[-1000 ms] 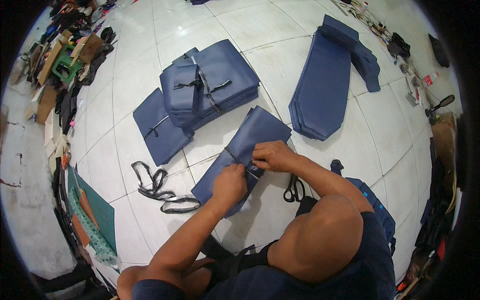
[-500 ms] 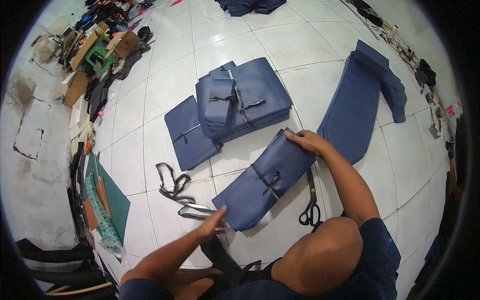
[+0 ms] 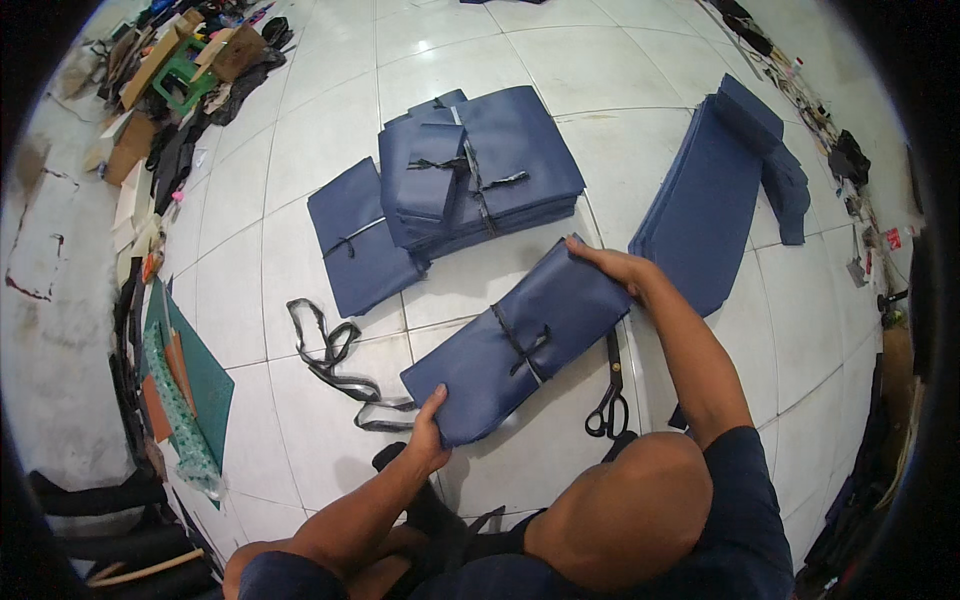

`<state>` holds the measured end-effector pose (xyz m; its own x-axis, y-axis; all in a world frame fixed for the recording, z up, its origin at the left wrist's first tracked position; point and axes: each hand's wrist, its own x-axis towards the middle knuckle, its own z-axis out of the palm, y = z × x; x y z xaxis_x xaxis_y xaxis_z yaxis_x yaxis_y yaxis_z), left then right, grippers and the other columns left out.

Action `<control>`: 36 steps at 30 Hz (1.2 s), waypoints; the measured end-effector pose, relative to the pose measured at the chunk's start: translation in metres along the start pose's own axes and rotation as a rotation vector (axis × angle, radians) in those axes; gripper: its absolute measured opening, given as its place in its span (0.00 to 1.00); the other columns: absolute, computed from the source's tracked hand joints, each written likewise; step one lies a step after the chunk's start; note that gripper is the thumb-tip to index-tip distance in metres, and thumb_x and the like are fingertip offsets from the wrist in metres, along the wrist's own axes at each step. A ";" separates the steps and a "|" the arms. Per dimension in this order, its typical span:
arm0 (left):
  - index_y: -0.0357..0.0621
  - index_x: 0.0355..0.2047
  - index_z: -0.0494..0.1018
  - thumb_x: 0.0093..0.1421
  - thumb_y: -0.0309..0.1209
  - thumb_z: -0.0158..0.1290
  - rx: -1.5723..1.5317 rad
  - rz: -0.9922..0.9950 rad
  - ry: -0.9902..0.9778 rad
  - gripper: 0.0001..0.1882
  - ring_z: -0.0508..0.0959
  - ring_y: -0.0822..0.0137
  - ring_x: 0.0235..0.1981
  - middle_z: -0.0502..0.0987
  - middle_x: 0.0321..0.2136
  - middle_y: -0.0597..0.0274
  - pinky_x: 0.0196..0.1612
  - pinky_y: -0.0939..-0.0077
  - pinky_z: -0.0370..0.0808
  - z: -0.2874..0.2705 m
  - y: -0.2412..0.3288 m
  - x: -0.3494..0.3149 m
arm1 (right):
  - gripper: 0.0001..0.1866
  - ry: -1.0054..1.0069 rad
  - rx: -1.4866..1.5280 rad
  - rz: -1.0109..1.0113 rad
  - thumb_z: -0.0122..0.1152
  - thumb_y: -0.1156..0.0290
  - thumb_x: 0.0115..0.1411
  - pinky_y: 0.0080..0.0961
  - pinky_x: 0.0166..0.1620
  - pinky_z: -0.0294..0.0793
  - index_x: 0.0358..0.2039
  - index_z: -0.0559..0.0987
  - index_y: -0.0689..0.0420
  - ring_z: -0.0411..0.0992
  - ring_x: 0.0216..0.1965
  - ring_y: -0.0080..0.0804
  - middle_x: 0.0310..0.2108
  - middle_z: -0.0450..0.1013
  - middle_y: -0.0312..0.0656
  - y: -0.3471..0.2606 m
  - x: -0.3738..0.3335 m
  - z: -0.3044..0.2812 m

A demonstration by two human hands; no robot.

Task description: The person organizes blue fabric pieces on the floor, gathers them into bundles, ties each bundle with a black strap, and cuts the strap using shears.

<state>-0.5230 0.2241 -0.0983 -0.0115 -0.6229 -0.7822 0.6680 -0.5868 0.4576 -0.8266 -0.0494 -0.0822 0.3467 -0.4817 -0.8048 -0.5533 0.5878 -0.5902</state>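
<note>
A long bundle of dark blue cut sheets [image 3: 470, 375], tied round the middle with a black strip [image 3: 530, 355], lies slanting in front of me. My left hand [image 3: 427, 440] grips its near left end, thumb on top and the other fingers hidden underneath. At the far right end my right hand [image 3: 608, 266] is closed on the edge, thumb on top. Beside the bundle's right side lie black-handled scissors [image 3: 607, 410], their blades partly covered by it. A loose black and white strip [image 3: 335, 365] curls on the floor to the left.
Beyond are a big tied stack of blue sheets [image 3: 540, 140] and a smaller tied bundle [image 3: 355, 210]. Long untied blue pieces [image 3: 700, 200] lie at the right. A green mat [image 3: 205, 385], a green stool [image 3: 180, 80] and clutter line the left wall.
My left hand has closed on the near end of the bundle, its thumb now on top. My right hand keeps its hold at the far end. The view has shifted slightly.
</note>
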 end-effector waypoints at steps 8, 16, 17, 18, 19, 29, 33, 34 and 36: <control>0.37 0.61 0.61 0.57 0.48 0.59 0.248 -0.013 0.007 0.39 0.74 0.54 0.54 0.72 0.53 0.49 0.59 0.59 0.70 0.003 0.060 -0.018 | 0.44 0.014 0.223 -0.131 0.65 0.44 0.50 0.40 0.55 0.72 0.57 0.70 0.68 0.73 0.52 0.51 0.53 0.71 0.60 0.017 -0.051 0.032; 0.32 0.60 0.59 0.51 0.46 0.63 0.857 0.072 -0.055 0.44 0.78 0.51 0.47 0.74 0.47 0.42 0.52 0.58 0.76 0.023 0.219 -0.070 | 0.33 -0.087 0.657 -0.082 0.64 0.52 0.54 0.39 0.58 0.66 0.54 0.71 0.62 0.71 0.50 0.42 0.48 0.73 0.49 0.049 -0.120 0.125; 0.27 0.56 0.63 0.48 0.45 0.65 0.899 0.137 -0.053 0.43 0.80 0.53 0.43 0.76 0.45 0.41 0.50 0.65 0.77 0.028 0.244 -0.071 | 0.33 -0.139 0.709 -0.089 0.65 0.54 0.54 0.38 0.58 0.65 0.55 0.71 0.60 0.70 0.52 0.40 0.49 0.72 0.48 0.035 -0.125 0.144; 0.27 0.57 0.62 0.46 0.46 0.66 0.960 0.144 -0.028 0.45 0.80 0.52 0.44 0.75 0.46 0.41 0.51 0.63 0.76 0.026 0.272 -0.074 | 0.33 -0.201 0.761 -0.114 0.65 0.55 0.54 0.38 0.60 0.63 0.56 0.69 0.59 0.68 0.54 0.38 0.50 0.71 0.47 0.020 -0.125 0.162; 0.26 0.58 0.62 0.45 0.47 0.66 1.020 0.134 -0.039 0.47 0.79 0.51 0.44 0.75 0.46 0.41 0.51 0.61 0.76 0.027 0.299 -0.073 | 0.34 -0.218 0.733 -0.145 0.64 0.53 0.56 0.38 0.60 0.64 0.57 0.68 0.60 0.69 0.53 0.38 0.51 0.71 0.46 0.001 -0.127 0.177; 0.33 0.54 0.68 0.44 0.41 0.67 1.439 0.206 -0.154 0.39 0.82 0.59 0.38 0.80 0.42 0.49 0.46 0.67 0.78 0.057 0.526 0.004 | 0.30 0.032 1.044 -0.394 0.58 0.57 0.61 0.32 0.62 0.62 0.58 0.66 0.62 0.68 0.54 0.35 0.52 0.70 0.44 -0.134 -0.018 0.312; 0.34 0.55 0.69 0.43 0.42 0.68 1.669 0.322 -0.079 0.40 0.82 0.60 0.37 0.81 0.40 0.51 0.47 0.67 0.78 0.063 0.551 0.082 | 0.32 0.332 1.275 -0.439 0.63 0.61 0.57 0.30 0.61 0.63 0.57 0.66 0.64 0.66 0.55 0.35 0.54 0.67 0.44 -0.149 0.064 0.362; 0.33 0.57 0.67 0.42 0.46 0.70 1.794 0.414 -0.015 0.46 0.80 0.54 0.44 0.78 0.46 0.45 0.54 0.64 0.74 0.064 0.551 0.104 | 0.32 0.398 1.328 -0.405 0.64 0.61 0.56 0.30 0.60 0.63 0.57 0.66 0.64 0.65 0.55 0.35 0.55 0.66 0.44 -0.149 0.084 0.368; 0.32 0.59 0.65 0.40 0.51 0.70 2.058 0.789 0.245 0.51 0.73 0.49 0.56 0.70 0.56 0.39 0.61 0.63 0.67 0.047 0.520 0.144 | 0.40 0.457 1.265 -0.402 0.65 0.54 0.56 0.32 0.62 0.58 0.62 0.61 0.63 0.63 0.57 0.38 0.58 0.65 0.46 -0.149 0.111 0.370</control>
<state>-0.2119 -0.1950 0.0474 -0.0373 -0.9755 -0.2166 -0.9860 0.0007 0.1666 -0.4257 0.0506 -0.1068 -0.0928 -0.7767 -0.6230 0.6559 0.4231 -0.6251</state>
